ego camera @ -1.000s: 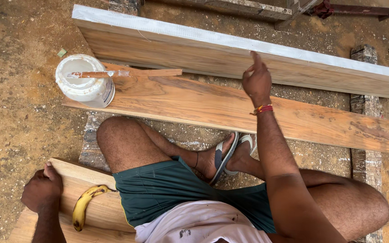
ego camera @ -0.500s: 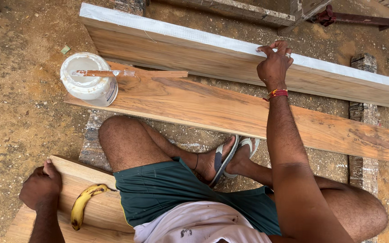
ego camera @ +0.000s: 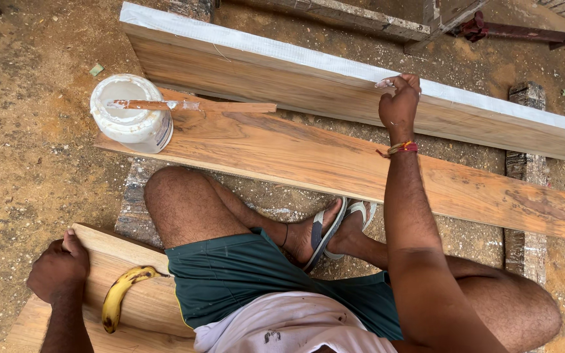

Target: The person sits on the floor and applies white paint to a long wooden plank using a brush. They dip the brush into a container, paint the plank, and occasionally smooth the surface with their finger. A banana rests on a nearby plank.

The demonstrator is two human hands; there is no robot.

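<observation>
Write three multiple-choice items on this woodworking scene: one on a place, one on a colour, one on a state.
1. Where does the banana lie?
A. on the plank by the left hand
B. in the tub
C. on the dirt

2. What colour is the upright plank's top edge?
A. green
B. white
C. black

3. How is the tub?
A. lidded
B. tipped over
C. open, a stick across its rim

Answers: 1 A, it rests on pale wood beside that hand. 2 B, the edge under the right hand looks white-coated. 3 C, its white inside shows.
</observation>
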